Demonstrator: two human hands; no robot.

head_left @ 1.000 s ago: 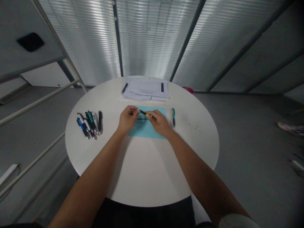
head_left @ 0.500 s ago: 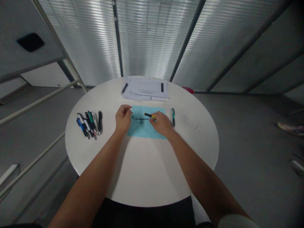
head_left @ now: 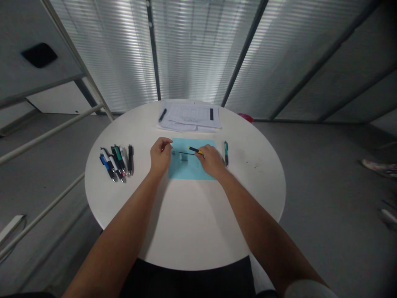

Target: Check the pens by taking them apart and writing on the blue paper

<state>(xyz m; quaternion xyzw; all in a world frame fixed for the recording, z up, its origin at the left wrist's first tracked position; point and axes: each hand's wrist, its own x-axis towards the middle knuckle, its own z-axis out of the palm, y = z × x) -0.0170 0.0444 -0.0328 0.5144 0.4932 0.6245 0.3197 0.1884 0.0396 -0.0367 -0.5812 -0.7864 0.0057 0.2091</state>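
**Right hand (head_left: 211, 161) pinches yellow-and-black barrel (head_left: 195, 150) above blue sheet (head_left: 192, 171)**

On the round white table (head_left: 192, 223), a bunch of pens (head_left: 116, 163) lies at left. The left hand (head_left: 161, 156) rests half-curled at the sheet's left edge; whether it holds anything can't be told. Right of it sit a small grey part (head_left: 173, 152) and a pale block (head_left: 184, 157). The right fingers grip the barrel's near end, a thin black rod (head_left: 186, 153) running left from it. A green pen (head_left: 226, 154) lies further right.
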